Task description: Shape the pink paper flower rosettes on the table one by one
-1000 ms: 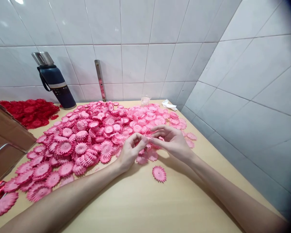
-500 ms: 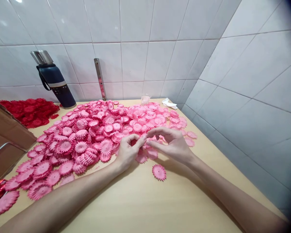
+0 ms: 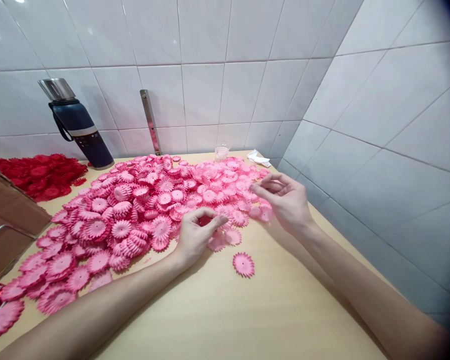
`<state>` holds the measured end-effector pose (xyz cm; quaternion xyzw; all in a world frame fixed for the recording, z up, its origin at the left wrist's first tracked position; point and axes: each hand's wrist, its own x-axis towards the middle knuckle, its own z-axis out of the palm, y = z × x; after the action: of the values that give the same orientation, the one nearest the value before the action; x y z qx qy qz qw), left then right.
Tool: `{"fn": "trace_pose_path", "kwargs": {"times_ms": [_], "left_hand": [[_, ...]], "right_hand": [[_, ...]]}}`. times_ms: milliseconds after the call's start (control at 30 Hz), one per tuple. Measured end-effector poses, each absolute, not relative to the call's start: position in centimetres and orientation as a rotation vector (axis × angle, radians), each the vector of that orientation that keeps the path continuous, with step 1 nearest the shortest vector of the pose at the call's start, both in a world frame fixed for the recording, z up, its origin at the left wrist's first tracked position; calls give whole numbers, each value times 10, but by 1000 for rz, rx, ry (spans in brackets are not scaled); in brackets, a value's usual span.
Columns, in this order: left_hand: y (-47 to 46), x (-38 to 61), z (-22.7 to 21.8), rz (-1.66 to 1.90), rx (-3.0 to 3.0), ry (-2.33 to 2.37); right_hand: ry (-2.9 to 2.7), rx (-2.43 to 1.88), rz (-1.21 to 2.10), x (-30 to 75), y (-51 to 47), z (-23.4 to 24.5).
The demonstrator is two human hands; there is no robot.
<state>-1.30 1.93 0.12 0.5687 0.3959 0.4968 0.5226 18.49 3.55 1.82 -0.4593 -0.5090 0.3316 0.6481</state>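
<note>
My left hand [image 3: 197,232] rests at the front edge of a heap of pink scalloped paper flowers [image 3: 161,185]. Its fingers are curled, with the thumb laid toward the index finger; whatever they hold, if anything, is hidden. Over the right end of the heap, my right hand [image 3: 285,200] is raised with thumb and index finger close together in a pinch. Anything between those fingertips is too small to make out. One loose pink paper flower [image 3: 243,264] lies flat on the table [image 3: 210,310] in front of my hands.
Red paper flowers [image 3: 37,175] are piled at the back left beside a dark blue thermos [image 3: 84,130]. A cardboard box [image 3: 11,220] stands at the left edge. Near the wall are a small clear cup [image 3: 221,153] and a crumpled white tissue [image 3: 258,158]. Tiled walls bound the back and right.
My right hand has moved away from the left, to the right and slightly up. The left hand stays almost in place, fingers still curled. The view has shifted slightly.
</note>
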Motion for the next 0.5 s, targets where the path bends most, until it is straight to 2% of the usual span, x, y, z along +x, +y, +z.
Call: {"fn": "trace_pose_path", "kwargs": {"times_ms": [200, 500], "left_hand": [[20, -13, -1, 1279, 1415, 1014], [16, -14, -9, 1438, 1641, 943]], "right_hand": [[-1198, -1246, 515, 193, 45, 5], [-1480, -1152, 536, 167, 30, 6]]}}
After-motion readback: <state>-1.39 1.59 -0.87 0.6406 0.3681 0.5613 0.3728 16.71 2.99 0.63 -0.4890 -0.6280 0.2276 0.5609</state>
